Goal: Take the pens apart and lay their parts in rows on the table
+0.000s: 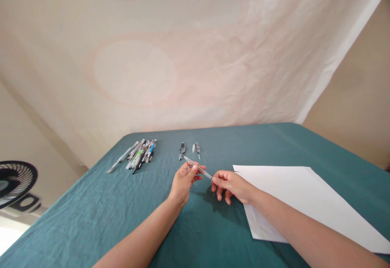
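A clear slim pen (198, 167) is held between both my hands above the teal cloth-covered table (91, 207). My left hand (184, 180) pinches its barrel near the far end, fingers closed around it. My right hand (231, 185) grips the near tip with thumb and fingers curled. A pile of several pens (138, 154) lies at the far left of the table. Two small groups of pens (182, 151) (196, 148) lie just beyond my hands.
A white sheet of paper (301, 203) lies on the table to the right, under my right forearm. A pale draped cloth (183, 57) hangs behind the table. A black fan (14, 182) stands off the table's left edge.
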Available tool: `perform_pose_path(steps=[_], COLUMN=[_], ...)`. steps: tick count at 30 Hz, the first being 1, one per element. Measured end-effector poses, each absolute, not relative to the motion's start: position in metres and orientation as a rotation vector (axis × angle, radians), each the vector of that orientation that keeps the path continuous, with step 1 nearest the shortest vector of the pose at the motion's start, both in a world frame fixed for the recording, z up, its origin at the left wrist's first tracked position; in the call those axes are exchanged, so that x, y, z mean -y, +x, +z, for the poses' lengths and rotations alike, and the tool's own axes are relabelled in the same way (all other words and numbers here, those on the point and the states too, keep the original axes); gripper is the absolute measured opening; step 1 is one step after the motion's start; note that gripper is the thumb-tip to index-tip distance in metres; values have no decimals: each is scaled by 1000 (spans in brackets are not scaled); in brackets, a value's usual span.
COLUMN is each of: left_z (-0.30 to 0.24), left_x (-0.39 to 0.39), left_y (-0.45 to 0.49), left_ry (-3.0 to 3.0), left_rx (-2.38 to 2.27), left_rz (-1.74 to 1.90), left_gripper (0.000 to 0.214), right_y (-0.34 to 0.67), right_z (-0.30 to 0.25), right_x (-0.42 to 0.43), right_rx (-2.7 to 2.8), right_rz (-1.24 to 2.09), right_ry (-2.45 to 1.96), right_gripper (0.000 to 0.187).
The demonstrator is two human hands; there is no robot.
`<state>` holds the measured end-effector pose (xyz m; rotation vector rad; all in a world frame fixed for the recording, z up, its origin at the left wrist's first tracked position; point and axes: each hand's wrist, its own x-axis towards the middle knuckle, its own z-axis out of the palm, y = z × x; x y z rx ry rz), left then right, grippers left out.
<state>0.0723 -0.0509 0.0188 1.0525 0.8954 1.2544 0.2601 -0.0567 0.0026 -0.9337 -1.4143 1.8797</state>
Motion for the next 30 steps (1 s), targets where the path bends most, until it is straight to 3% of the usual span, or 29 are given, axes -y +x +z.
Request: perform_pose_path(steps=[30], left_z=[18], left_x=[50], left_y=[73], left_ry=[1075], left_rx=[-902], left_rz=[1251], left_gripper=[28], right_y=[257], right_z=[1], right_x=[55], right_rx=[1410], right_rz=[1768], right_ry=[-985], right_gripper=[36])
